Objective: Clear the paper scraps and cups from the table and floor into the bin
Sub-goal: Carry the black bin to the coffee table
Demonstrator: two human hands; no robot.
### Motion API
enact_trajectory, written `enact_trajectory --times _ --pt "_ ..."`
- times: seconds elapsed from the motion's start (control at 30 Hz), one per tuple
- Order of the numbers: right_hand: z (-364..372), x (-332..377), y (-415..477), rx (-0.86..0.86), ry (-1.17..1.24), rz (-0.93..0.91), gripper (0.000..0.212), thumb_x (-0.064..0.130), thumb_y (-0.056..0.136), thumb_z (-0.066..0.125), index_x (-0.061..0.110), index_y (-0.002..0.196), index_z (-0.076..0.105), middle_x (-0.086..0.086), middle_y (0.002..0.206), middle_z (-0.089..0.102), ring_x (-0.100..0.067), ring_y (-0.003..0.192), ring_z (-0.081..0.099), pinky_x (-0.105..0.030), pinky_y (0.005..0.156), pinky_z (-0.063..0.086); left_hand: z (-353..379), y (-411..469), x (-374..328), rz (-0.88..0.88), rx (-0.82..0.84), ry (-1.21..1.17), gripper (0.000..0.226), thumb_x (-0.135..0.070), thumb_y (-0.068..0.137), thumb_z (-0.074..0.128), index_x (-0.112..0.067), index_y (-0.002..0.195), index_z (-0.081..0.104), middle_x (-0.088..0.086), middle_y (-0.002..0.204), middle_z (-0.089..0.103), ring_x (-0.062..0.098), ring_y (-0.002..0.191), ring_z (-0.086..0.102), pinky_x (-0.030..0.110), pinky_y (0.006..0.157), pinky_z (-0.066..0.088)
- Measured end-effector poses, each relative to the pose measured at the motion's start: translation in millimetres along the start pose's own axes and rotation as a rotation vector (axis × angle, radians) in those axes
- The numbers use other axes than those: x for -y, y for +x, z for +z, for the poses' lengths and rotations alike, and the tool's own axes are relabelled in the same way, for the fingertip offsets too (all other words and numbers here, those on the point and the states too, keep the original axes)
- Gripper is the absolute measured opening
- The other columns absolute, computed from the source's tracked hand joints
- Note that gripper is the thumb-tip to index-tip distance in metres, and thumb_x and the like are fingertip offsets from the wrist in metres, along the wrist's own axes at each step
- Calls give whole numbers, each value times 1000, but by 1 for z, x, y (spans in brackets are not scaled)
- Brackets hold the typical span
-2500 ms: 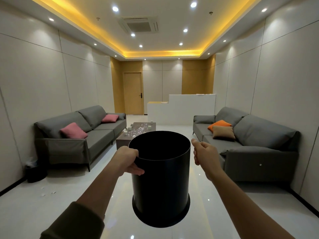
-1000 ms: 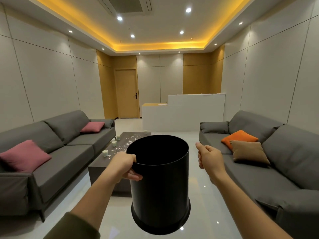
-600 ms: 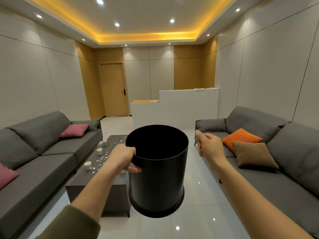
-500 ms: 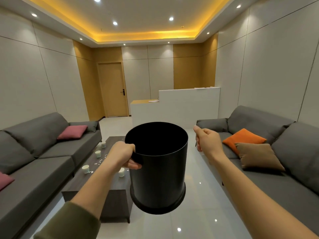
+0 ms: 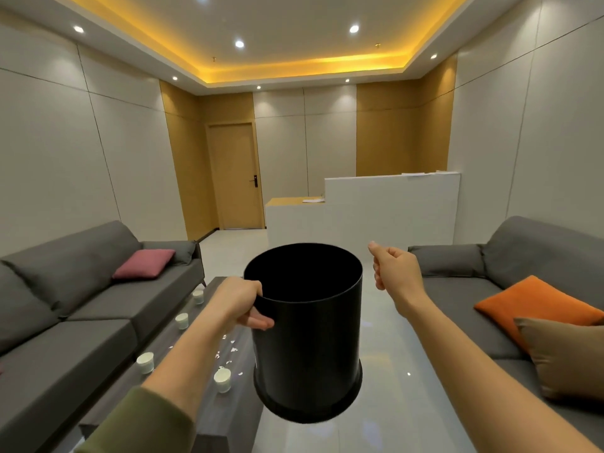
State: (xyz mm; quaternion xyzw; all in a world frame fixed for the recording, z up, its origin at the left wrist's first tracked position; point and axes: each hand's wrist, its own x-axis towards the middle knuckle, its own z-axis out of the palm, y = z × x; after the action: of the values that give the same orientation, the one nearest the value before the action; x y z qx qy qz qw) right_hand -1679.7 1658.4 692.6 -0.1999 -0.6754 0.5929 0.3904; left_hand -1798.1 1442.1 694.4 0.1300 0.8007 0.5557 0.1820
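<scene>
You've got the black bin [image 5: 309, 335] held up in the air by your left hand [image 5: 240, 304], fingers hooked over the rim, thumb on the outside. Your right hand [image 5: 397, 273] is out beside it, loosely curled, not touching anything. Down to your left is the dark coffee table [image 5: 225, 416] with four small white cups [image 5: 222, 380] on it and bits of paper scraps [image 5: 228, 346] scattered between them. Grey sofa [image 5: 81, 308] with a pink cushion [image 5: 143, 263] on the left, another sofa on the right with an orange cushion [image 5: 536, 305].
</scene>
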Motion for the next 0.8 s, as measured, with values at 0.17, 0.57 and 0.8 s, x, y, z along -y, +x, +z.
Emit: enact_trajectory --times 0.17,0.57,0.8 --pt "32 -34 90 28 -22 29 40 30 91 55 14 59 37 -5 56 36 -17 50 32 -31 50 33 9 98 -22 -5 -33 -35 32 -1 86 45 11 114 49 23 49 61 35 58 69 36 63 59" --pt "144 -151 298 23 -57 89 37 25 90 55 13 60 37 -5 55 33 -16 48 30 -31 50 31 35 368 5 -83 11 -77 25 1 82 46 16 99 56 29 55 63 34 50 66 31 51 58" --pt "202 -242 394 -10 -54 224 38 23 89 56 15 60 34 -3 54 32 -15 46 28 -30 48 27 63 510 52 -177 11 -50 30 -2 84 40 21 99 53 37 65 62 36 50 66 40 60 59"
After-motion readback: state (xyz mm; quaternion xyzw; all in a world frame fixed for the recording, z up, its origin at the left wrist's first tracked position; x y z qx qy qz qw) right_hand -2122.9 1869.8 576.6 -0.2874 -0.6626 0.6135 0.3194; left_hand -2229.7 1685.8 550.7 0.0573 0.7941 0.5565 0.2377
